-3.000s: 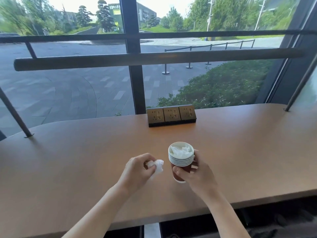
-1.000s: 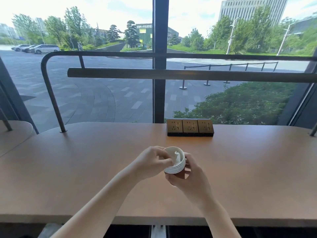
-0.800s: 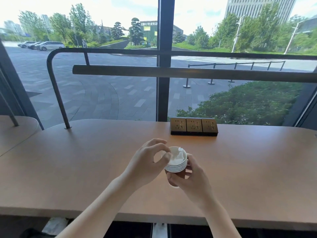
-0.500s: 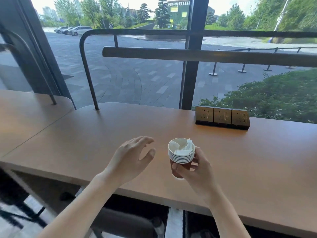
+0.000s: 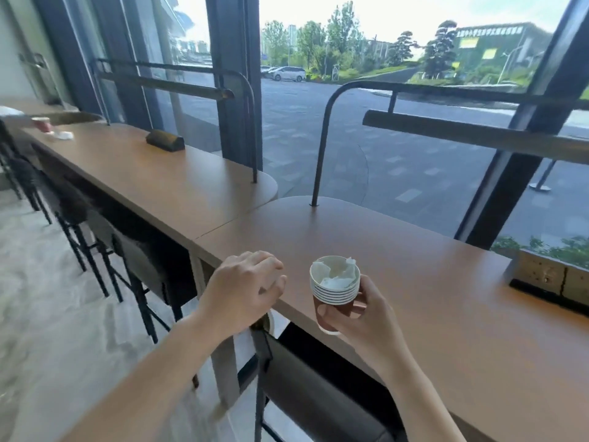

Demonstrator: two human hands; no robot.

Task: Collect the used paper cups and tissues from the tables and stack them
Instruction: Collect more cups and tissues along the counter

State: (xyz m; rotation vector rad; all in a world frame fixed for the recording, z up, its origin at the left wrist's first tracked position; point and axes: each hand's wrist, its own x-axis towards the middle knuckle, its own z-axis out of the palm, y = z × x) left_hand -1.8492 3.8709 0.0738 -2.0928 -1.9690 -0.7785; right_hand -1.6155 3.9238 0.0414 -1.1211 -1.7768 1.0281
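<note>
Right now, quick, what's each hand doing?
Left hand: open, holding nothing.
Right hand: closed around the stack of paper cups.

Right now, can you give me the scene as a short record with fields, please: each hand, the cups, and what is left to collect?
right hand: holds the cup stack above the near table
cup stack contents: crumpled tissue inside the top cup
left hand: empty, fingers loosely curled, at the table edge
left to collect: one red cup and a white tissue at the far end of the next table
</note>
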